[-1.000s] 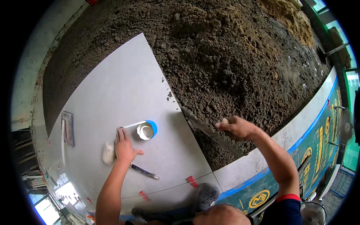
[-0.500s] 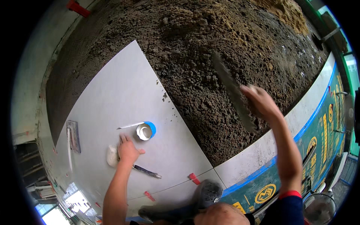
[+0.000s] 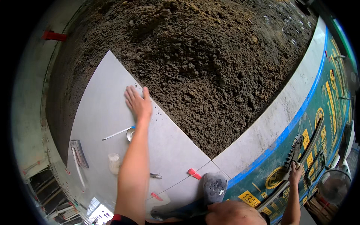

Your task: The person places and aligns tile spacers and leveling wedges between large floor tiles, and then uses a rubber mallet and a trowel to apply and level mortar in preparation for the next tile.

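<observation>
My left hand (image 3: 138,103) lies with fingers spread on the large pale grey tile (image 3: 97,101), near its edge with the dark, crumbly mortar bed (image 3: 210,93). A few mortar crumbs dot the tile beside it. Far to the right, my right hand (image 3: 295,172) is closed around a dark notched trowel (image 3: 294,152), whose toothed edge shows above the green floor sheet (image 3: 277,165). My left forearm partly hides a white and blue round container (image 3: 130,134) and a dark tool handle (image 3: 155,176). A whitish cup-like object (image 3: 113,163) stands next to that forearm.
A flat trowel (image 3: 80,153) rests on the tile's left part. Red wedges (image 3: 194,173) sit near the tile joint, by my grey shoe (image 3: 215,187). A long dark bar (image 3: 313,142) lies across the green sheet. A clear bucket (image 3: 335,183) stands at lower right.
My right hand has carried the trowel from over the mortar down and right to the green sheet. My left hand has slid forward along the tile toward the mortar edge. The view has shifted.
</observation>
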Motion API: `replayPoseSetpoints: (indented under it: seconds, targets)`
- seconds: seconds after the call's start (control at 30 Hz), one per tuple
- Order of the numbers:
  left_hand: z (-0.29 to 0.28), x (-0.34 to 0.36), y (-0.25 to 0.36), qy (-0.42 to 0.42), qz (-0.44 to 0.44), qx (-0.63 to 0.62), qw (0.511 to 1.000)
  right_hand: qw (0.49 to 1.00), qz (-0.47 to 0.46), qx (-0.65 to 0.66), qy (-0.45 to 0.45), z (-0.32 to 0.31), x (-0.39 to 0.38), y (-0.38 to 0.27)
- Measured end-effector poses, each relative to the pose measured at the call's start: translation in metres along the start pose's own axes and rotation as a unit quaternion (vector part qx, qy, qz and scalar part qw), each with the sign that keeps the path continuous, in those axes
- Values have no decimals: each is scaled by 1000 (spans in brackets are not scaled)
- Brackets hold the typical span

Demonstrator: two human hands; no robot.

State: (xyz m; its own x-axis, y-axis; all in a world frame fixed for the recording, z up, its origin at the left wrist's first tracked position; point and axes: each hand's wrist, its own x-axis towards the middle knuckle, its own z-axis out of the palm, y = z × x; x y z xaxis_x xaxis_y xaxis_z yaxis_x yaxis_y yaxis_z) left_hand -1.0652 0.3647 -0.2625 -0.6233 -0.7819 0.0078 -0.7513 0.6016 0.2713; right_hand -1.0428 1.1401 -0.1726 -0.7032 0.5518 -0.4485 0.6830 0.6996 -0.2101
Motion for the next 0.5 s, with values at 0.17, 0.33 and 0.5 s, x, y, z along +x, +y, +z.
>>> replayPoseSetpoints:
  seconds: [0.17, 0.33, 0.5]
  targets:
    - [19, -134, 135, -118, 165, -378, 903, 904, -346, -141, 209, 28, -39, -54]
    - [-49, -218, 124, -103, 198, -486, 845, 860, -420, 54, -283, 123, -174, -232]
    - [-99, -250, -20, 21, 10, -283, 959, 729, -517, 70, -443, 229, -272, -330]
